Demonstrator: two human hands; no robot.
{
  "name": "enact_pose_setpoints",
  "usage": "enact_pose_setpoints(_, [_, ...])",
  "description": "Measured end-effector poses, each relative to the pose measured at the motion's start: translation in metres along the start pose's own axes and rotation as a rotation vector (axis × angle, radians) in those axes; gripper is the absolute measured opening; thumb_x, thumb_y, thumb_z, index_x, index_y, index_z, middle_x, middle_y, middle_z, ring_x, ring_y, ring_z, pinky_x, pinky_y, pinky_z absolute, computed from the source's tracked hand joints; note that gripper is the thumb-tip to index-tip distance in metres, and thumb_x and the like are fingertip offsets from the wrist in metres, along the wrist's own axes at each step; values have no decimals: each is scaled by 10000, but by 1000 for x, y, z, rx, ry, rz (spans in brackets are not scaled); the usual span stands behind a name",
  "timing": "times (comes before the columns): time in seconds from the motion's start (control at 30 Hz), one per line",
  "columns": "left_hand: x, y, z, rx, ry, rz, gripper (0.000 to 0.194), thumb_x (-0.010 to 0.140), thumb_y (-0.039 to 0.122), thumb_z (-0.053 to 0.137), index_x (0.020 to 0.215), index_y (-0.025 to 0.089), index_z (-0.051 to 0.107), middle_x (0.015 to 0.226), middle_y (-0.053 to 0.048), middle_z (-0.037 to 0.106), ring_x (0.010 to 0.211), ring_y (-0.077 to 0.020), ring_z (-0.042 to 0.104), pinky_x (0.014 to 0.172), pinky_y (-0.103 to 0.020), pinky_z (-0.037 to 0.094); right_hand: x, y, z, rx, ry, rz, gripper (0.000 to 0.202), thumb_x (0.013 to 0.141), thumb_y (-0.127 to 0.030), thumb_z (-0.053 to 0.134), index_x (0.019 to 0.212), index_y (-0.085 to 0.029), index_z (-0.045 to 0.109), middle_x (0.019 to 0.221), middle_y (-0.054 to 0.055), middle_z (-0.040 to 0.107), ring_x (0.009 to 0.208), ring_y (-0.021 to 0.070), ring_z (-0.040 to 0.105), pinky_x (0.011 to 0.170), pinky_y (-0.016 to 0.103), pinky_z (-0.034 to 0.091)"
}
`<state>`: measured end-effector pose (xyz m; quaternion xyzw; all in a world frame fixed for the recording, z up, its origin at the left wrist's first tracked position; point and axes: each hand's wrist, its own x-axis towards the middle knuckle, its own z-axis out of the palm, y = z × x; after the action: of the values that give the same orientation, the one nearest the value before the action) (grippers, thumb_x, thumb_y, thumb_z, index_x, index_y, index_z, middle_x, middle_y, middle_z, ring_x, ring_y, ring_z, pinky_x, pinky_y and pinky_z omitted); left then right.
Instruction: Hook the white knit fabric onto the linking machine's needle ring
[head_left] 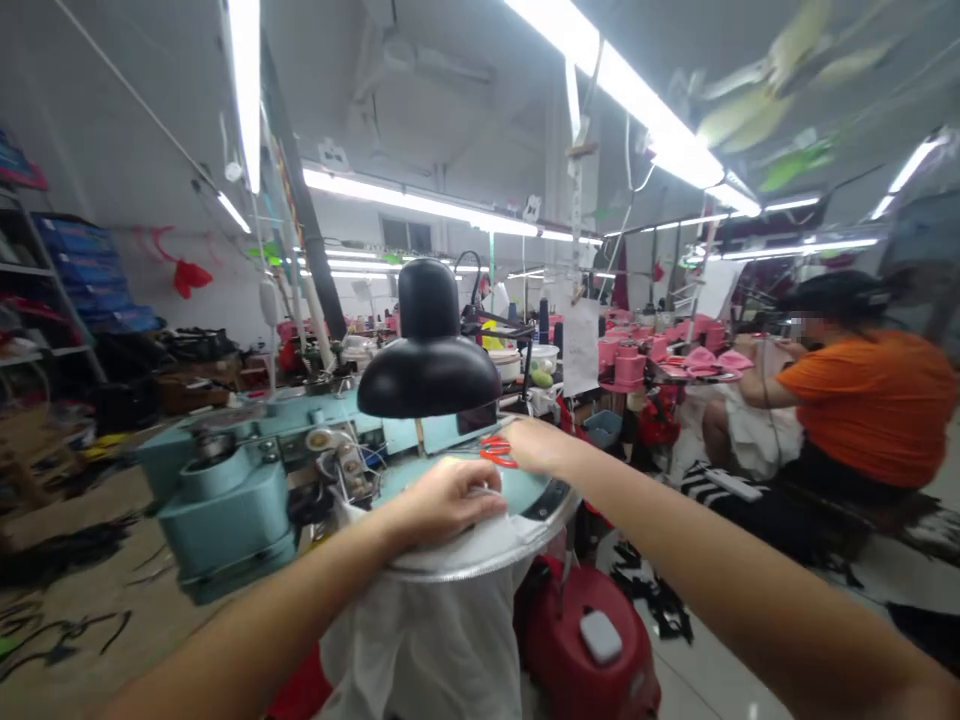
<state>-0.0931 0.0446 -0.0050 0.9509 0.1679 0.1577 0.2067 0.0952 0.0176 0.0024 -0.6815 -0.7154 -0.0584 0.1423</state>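
By the left hand's curled fingers, a fold of white cloth appears to be pinched near the curved front edge of the green surface, over which the cloth is draped. The red-handled scissors are seen farther back, towards the rear edge, handles lying roughly crosswise; they are met by the nearer right hand, whose grip cannot be told.

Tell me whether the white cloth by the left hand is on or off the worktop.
On: the white cloth lies across the near part of the worktop, beneath the left hand.
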Motion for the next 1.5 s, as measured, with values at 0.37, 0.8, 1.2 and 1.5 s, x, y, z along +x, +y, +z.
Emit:
enact_pose_setpoints(0.37, [-7, -14, -1, 46, 126, 213, 260, 914, 392, 554, 853, 168, 669, 709, -1, 644, 654, -133, 564, 628, -228, 404, -117, 35, -47, -136, -49, -33, 423, 867, -180, 629, 1278, -164, 529, 1205, 105, 651, 1088, 239, 641, 890, 315, 500])
enact_pose_setpoints(0.8, [-15, 33, -4, 545, 353, 520, 291, 958, 383, 542, 779, 188, 664, 647, 14, 676, 605, -134, 629, 669, -276, 394, -160, 24, 20, -165, 79, -76, 551, 817, -698, 595, 992, -177, 636, 931, 76, 690, 846, 254, 698, 670, 315, 486])
enact_pose_setpoints(1.2, [-11, 35, -10, 512, 344, 537, 301, 941, 414, 572, 787, 189, 698, 638, 4, 691, 599, -134, 638, 644, -267, 401, -149, -3, -4, -309, 41, -175, 531, 814, -710, 579, 929, -194, 633, 893, 50, 711, 776, 267, 717, 567, 313, 434])
enact_pose_setpoints(1.5, [-8, 36, -6, 465, 370, 550, 255, 907, 387, 621, 777, 188, 713, 613, -2, 684, 576, -140, 628, 632, -270, 420, -140, -29, -21, -383, -38, -207, 559, 805, -728, 566, 934, -191, 649, 905, 59, 718, 765, 266, 715, 541, 309, 420])
